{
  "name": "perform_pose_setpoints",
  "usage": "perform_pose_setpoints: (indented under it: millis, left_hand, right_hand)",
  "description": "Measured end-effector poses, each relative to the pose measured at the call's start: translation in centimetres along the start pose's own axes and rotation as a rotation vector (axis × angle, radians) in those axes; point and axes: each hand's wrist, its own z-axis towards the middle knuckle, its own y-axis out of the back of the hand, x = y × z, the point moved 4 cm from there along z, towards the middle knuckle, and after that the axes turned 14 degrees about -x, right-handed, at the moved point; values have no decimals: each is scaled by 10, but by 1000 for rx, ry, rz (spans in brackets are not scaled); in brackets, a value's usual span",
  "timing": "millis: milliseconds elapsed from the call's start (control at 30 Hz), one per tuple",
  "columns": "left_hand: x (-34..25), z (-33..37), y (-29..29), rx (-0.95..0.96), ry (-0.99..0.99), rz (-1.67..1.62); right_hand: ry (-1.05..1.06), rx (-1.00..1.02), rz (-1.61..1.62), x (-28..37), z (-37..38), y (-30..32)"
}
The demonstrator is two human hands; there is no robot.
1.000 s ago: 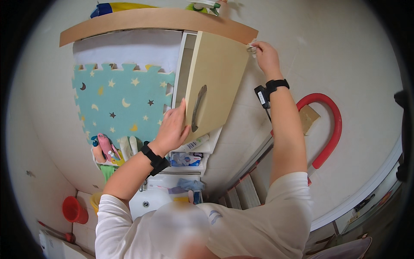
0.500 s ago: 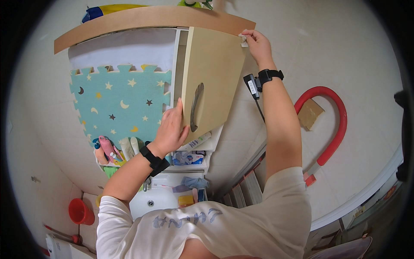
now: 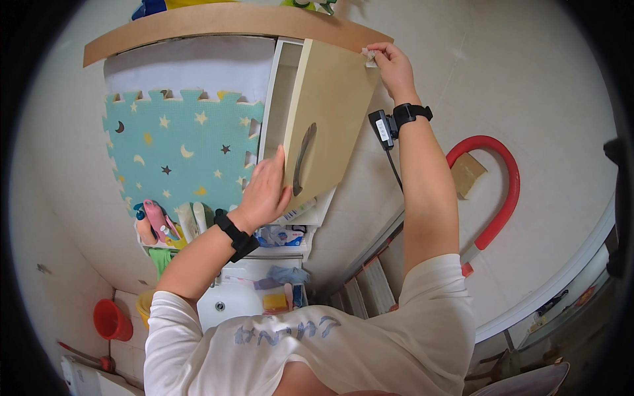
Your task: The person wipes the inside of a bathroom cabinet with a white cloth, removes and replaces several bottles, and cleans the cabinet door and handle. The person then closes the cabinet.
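Observation:
A beige cabinet door with a curved dark handle stands ajar from its white cabinet. My left hand holds the door's free edge beside the handle, thumb toward the front face and fingers along the edge. At the door's upper right corner, my right hand pinches a crumpled whitish tissue or cloth against the surface. A teal foam mat with stars and moons covers the part left of the door.
A wooden board runs across the cabinet top. Bottles crowd a shelf below the mat, above a white sink. A red bucket stands lower left. At right hangs a red padded tube near a brown cardboard piece.
The gap between the door and cabinet has widened slightly, with my left hand still at the edge. My right hand stays at the upper corner with the tissue or cloth. The view has shifted a little.

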Motion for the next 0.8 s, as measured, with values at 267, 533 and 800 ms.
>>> perform_pose_setpoints:
  millis: [267,533,800]
  left_hand:
    - [0,-2,-2,-3,-3,-23]
    - [3,-2,-1,4,7,-37]
    - [2,-4,-3,-25,-2,-32]
  right_hand:
    - [18,7,104,27,-3,-21]
    - [24,55,-7,59,-16,-43]
    - [10,47,102,75,-25,-50]
